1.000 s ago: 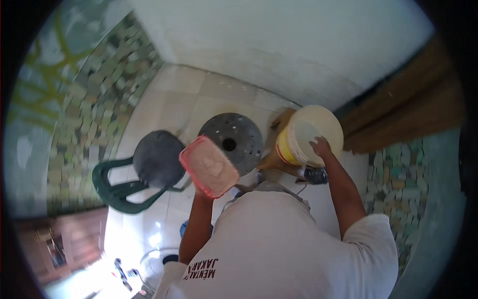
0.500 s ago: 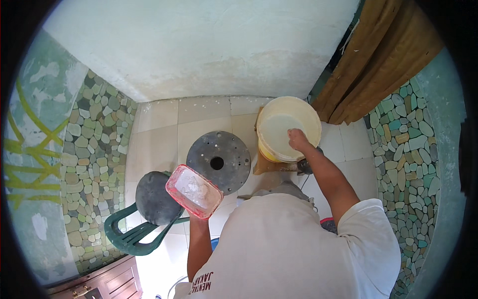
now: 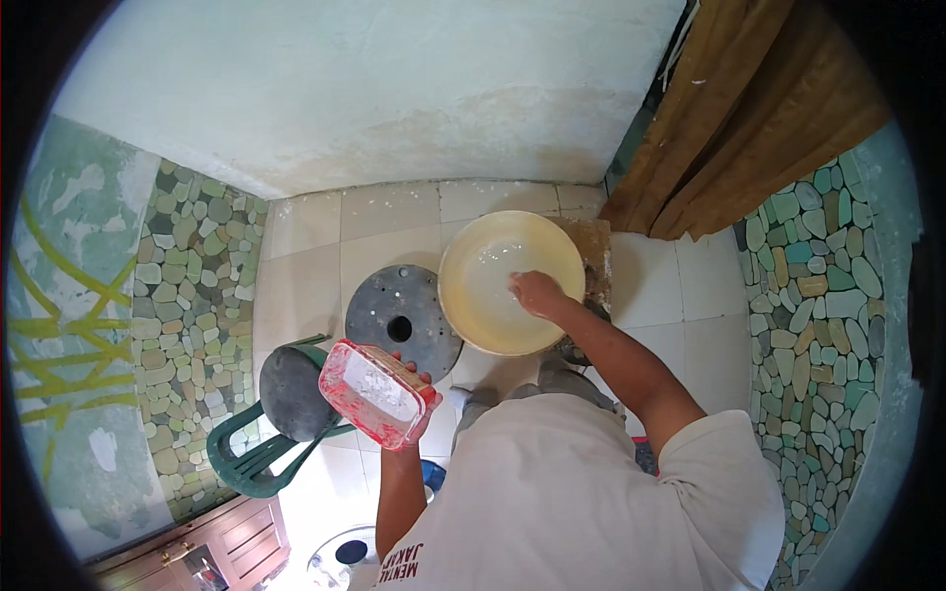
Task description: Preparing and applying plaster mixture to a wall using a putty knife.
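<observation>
My left hand [image 3: 422, 419] grips a red, white-smeared plastic tub [image 3: 340, 386] with white powder [image 3: 379, 387] inside. Its fingers wrap round the tub's right side. Reaching over a pale yellow bucket [image 3: 458, 271], my right hand [image 3: 538, 295] is at the middle of its opening with the fingers curled. What those fingers hold, if anything, is hidden. A whitish content with bright glints shows in the bucket. The bucket stands beside a round grey disc [image 3: 379, 295] with a dark centre hole, overlapping its right edge.
A green plastic chair [image 3: 251, 478] with a dark round piece [image 3: 296, 394] on it stands at the left. A stained wooden board [image 3: 596, 241] lies right of the bucket. A brown curtain [image 3: 719, 138] hangs at the far right. A blue item [image 3: 432, 476] is near my left forearm.
The bucket has shifted left, toward the grey disc, and more of the board shows on its right. My right hand has moved left with it. The tub has moved slightly left and turned.
</observation>
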`<state>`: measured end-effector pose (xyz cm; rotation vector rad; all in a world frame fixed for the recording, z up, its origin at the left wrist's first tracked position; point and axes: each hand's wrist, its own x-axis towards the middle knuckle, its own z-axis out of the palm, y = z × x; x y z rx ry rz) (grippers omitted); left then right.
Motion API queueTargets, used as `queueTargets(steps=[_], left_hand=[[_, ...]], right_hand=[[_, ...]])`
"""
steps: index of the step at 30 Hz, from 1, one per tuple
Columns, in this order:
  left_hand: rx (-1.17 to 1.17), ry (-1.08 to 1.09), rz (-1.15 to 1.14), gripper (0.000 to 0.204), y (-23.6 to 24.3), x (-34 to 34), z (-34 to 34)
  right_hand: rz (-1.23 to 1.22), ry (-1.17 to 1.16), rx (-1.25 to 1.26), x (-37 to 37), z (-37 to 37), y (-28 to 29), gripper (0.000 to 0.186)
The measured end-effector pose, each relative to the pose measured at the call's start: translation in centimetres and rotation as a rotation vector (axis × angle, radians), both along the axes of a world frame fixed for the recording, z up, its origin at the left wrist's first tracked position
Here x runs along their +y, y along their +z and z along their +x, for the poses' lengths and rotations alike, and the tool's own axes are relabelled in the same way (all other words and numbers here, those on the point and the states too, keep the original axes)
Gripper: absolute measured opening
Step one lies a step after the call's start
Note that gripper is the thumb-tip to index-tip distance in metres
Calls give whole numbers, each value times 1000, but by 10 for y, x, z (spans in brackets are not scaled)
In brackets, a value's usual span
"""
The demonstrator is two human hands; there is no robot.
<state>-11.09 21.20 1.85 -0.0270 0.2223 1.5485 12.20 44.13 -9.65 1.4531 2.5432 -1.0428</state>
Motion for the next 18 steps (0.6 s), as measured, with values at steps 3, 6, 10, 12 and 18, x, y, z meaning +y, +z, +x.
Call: queueTargets(steps=[3, 6, 10, 12, 18], left_hand=[[42, -2, -28, 63, 9, 16, 28], [23, -18, -27, 66, 17, 31, 48], [41, -36, -57, 68, 27, 44, 66], [40, -46, -50, 68, 28, 46, 70], [71, -31, -73, 70, 28, 42, 77]], right_hand=[[23, 28, 167, -4, 11, -2, 38], [11, -39, 255, -2, 20, 10, 46], [-203, -141, 125, 4, 27, 39, 51], [-207, -165, 160, 2, 26, 33, 52], [-1031, -556, 815, 6, 31, 7, 66]])
